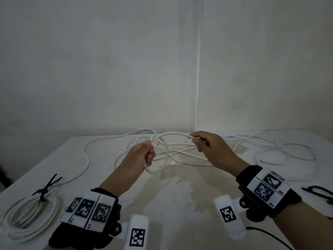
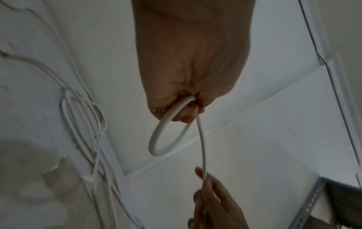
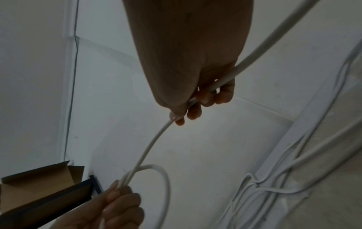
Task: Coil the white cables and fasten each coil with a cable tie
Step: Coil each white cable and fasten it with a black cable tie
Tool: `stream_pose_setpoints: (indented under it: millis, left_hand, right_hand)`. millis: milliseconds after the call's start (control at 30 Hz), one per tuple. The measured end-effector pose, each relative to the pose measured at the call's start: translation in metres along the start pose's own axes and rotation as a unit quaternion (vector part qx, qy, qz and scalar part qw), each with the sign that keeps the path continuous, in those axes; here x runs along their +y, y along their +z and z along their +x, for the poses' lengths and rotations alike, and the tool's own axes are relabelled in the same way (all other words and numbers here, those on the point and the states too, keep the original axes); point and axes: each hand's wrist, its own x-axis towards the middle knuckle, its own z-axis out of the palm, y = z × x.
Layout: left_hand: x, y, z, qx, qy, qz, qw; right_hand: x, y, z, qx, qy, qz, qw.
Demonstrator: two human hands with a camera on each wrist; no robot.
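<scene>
My left hand (image 1: 146,153) is fisted round a small loop of white cable (image 1: 163,157) held above the table (image 1: 180,192). From that fist the cable arcs right to my right hand (image 1: 198,141), which pinches it between thumb and fingers. The left wrist view has the loop (image 2: 166,136) hanging from the left hand (image 2: 182,108) and a strand running down to the right hand (image 2: 211,199). In the right wrist view the cable (image 3: 152,144) passes through the right hand (image 3: 195,105). The rest of this cable lies loose behind both hands.
A finished white coil (image 1: 30,217) bound with a black cable tie (image 1: 46,188) lies at the front left. More loose white cable (image 1: 286,152) sprawls at the back right. Black cable ties (image 1: 319,193) lie at the right edge. Walls (image 1: 108,69) close the back.
</scene>
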Motion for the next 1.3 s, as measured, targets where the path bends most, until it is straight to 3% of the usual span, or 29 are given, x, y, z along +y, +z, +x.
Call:
stream_pose_setpoints:
  millis: [100,267,367,500,600,767,1100,1200,1300]
  left_hand:
    - [0.003,-0.013,0.003,0.030,-0.014,-0.053,0.998]
    - [0.001,-0.031,0.010,0.066,-0.031,-0.113,0.991]
    - [-0.002,-0.035,0.013,0.076,-0.041,-0.120,0.989]
    - [-0.004,-0.027,0.013,0.080,-0.048,-0.130,0.987]
    - [-0.004,-0.025,0.015,0.093,-0.051,-0.112,0.988]
    - [-0.003,-0.019,0.019,0.095,-0.052,-0.074,0.991]
    - [0.002,0.009,0.009,0.062,-0.062,0.018,0.996]
    - [-0.002,0.012,0.007,0.038,-0.027,0.076,0.996]
    - [-0.005,0.015,0.005,0.026,-0.036,0.080,0.996]
  right_hand:
    - [0.019,0.000,0.000,0.036,0.000,-0.024,0.999]
    - [0.041,-0.005,0.007,0.085,-0.020,-0.185,0.979]
    - [0.048,-0.001,0.012,0.135,-0.134,-0.314,0.930]
    - [0.034,0.015,0.019,0.033,-0.234,-0.449,0.862]
    - [0.026,0.030,0.017,-0.012,-0.316,-0.472,0.823]
    - [0.015,0.053,0.014,0.016,-0.460,-0.432,0.775]
    - [-0.014,0.072,0.007,0.064,-0.512,-0.313,0.797]
    - [-0.021,0.072,0.010,0.061,-0.490,-0.244,0.835]
    - [-0.029,0.065,0.012,0.046,-0.415,-0.152,0.896]
